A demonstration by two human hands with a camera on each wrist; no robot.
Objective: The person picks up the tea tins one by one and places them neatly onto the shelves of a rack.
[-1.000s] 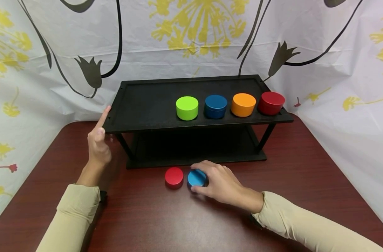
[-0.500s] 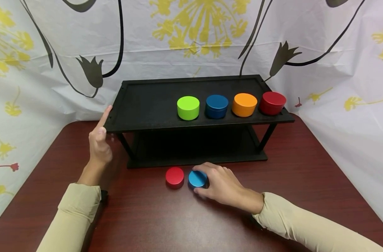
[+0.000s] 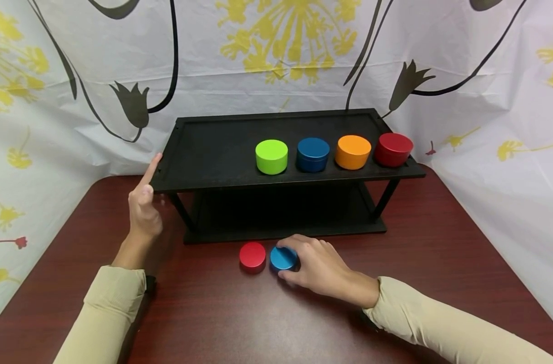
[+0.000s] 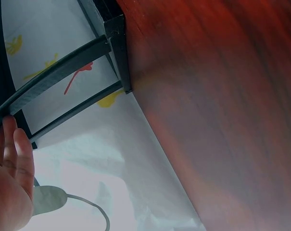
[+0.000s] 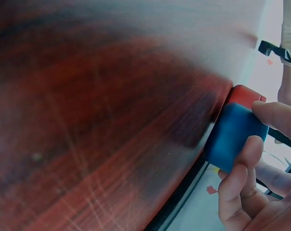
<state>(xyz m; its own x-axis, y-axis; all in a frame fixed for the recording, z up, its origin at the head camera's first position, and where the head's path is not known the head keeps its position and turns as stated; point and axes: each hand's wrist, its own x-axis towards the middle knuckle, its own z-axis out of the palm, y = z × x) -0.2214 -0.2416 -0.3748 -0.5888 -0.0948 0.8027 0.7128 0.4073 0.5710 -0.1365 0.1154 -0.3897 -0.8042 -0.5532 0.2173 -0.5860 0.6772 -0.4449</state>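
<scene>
The right hand is clamped on the light-blue container. The black shelf is touched by the left hand, fingers straight.

Left hand, left wrist view, cropped at eight o'clock; right hand, right wrist view, cropped at four; there blue tin partly hides red tin.
</scene>
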